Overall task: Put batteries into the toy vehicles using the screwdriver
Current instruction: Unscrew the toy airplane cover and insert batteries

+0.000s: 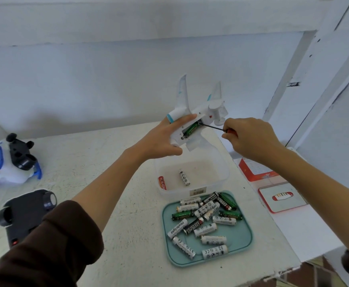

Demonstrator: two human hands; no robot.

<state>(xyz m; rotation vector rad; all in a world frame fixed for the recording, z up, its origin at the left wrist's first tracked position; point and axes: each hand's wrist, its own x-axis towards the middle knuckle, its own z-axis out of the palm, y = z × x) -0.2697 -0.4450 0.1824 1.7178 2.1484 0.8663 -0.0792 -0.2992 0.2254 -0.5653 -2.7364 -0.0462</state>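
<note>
We hold the white toy airplane (198,114) up above the table (115,183) with our left hand (163,139), fingers and thumb wrapped round its fuselage, belly turned toward us so the open battery compartment shows a green battery (191,130) seated inside. Our right hand (250,137) grips the red-handled screwdriver (217,129), its dark shaft reaching left so the tip sits at the compartment's edge. Below the plane stands a clear plastic tub (192,177) with one white battery (184,177) and a red-labelled one lying in it. Just in front of the tub, a teal tray (242,243) carries a loose heap of batteries (204,220). At the table's left lie a black toy car (26,216), underside up, and a blue-and-white toy vehicle (9,166), well apart from the tray.
</note>
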